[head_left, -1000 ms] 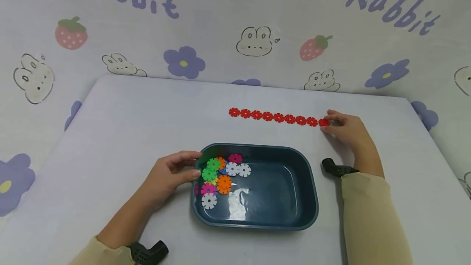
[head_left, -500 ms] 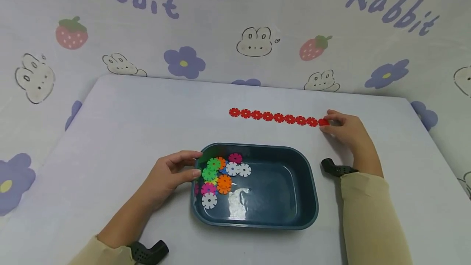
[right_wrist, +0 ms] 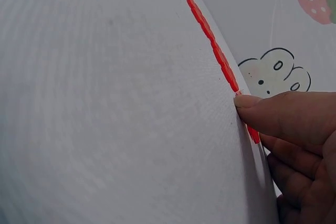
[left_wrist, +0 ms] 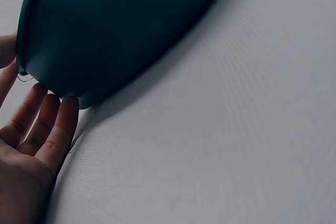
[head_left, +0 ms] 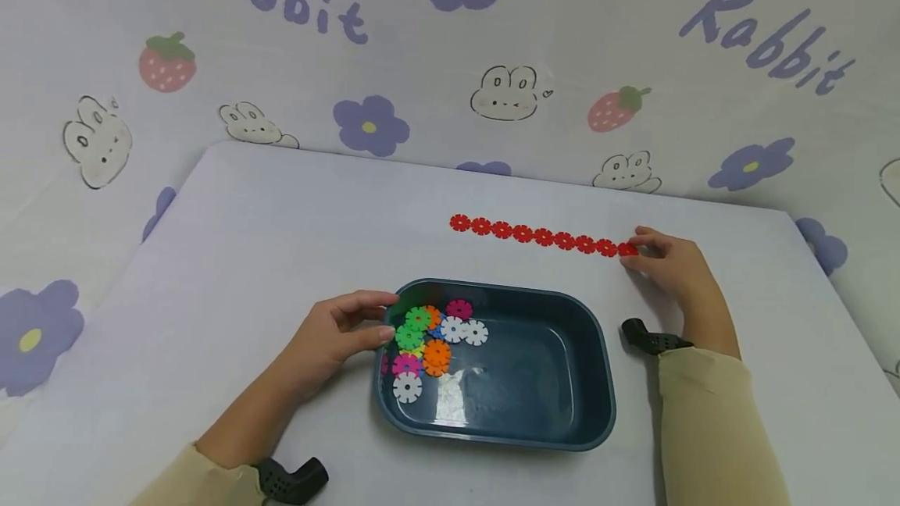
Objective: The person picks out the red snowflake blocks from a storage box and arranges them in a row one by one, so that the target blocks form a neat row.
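Observation:
A row of several red snowflake discs (head_left: pixel 523 233) runs across the white table, edge to edge. My right hand (head_left: pixel 671 262) pinches the disc at the right end (head_left: pixel 626 249) between thumb and fingers. In the right wrist view the thumb (right_wrist: pixel 281 114) lies over this red row (right_wrist: pixel 212 38), seen nearly edge-on. Nearer to me stands a dark blue-green plastic basin (head_left: pixel 520 361). With thumb and fingers my left hand (head_left: pixel 344 330) holds its left rim. The left wrist view shows fingertips against the outer wall of the basin (left_wrist: pixel 105 35).
Inside the basin's left part lie loose snowflake discs: green (head_left: pixel 409 336), orange (head_left: pixel 437 358), white (head_left: pixel 408 387), pink (head_left: pixel 407 365), and a few others. A patterned cloth (head_left: pixel 422 45) hangs behind the table's far edge. Each wrist wears a black camera mount (head_left: pixel 650 338).
The head view has shifted slightly, so the whole scene sits a little lower and to the right. Both hands keep their places on the disc and the basin.

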Tool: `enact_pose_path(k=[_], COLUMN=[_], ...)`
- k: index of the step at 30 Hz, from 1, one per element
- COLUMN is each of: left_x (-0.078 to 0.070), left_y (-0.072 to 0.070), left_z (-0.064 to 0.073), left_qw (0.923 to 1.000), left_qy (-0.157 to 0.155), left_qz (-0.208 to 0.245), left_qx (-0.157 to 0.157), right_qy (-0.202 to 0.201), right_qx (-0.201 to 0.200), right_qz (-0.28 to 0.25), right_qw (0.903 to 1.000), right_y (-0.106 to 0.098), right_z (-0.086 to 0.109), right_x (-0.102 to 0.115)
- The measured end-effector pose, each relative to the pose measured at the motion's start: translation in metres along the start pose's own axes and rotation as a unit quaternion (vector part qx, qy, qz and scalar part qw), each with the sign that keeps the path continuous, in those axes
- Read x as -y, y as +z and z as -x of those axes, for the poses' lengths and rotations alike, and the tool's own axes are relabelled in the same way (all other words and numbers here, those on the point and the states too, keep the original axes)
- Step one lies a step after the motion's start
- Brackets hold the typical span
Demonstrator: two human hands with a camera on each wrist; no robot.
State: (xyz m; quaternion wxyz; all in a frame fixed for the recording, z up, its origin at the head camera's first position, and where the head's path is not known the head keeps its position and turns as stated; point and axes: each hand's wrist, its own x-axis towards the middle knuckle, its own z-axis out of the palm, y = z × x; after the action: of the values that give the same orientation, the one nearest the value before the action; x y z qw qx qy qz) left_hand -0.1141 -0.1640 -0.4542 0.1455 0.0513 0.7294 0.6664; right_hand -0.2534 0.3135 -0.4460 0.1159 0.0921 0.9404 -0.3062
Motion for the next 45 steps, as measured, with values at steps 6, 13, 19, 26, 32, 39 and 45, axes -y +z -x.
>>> enact_pose_path(k=[6, 13, 19, 26, 32, 39, 45], left_x=[0.000, 0.001, 0.005, 0.004, 0.003, 0.005, 0.002], left_y=[0.003, 0.004, 0.003, 0.002, 0.000, -0.001, -0.002], left_z=[-0.002, -0.003, -0.001, -0.002, -0.002, -0.001, -0.002], left_qw=[0.9999, 0.9999, 1.0000, 0.9999, 1.0000, 0.9999, 1.0000], left_qy=[0.000, 0.002, 0.002, 0.002, 0.004, 0.003, 0.005], left_qz=[-0.006, -0.007, 0.003, 0.007, 0.001, 0.004, -0.003], left_qx=[0.009, 0.011, 0.007, 0.010, 0.007, 0.010, 0.005], right_qy=[-0.002, 0.002, -0.002, -0.021, -0.186, -0.438, -0.407], right_qx=[-0.008, -0.012, -0.009, -0.033, -0.105, 0.049, 0.211], right_qz=[0.006, -0.004, -0.032, -0.054, -0.078, -0.078, 0.000], right_qw=[0.9999, 0.9999, 0.9995, 0.9978, 0.9738, 0.8941, 0.8885], right_y=[0.001, 0.003, 0.003, -0.012, -0.028, 0.002, 0.048], right_z=[0.004, 0.006, 0.006, 0.021, 0.067, 0.122, 0.127], right_x=[-0.007, -0.011, -0.009, 0.018, 0.090, 0.163, 0.198])
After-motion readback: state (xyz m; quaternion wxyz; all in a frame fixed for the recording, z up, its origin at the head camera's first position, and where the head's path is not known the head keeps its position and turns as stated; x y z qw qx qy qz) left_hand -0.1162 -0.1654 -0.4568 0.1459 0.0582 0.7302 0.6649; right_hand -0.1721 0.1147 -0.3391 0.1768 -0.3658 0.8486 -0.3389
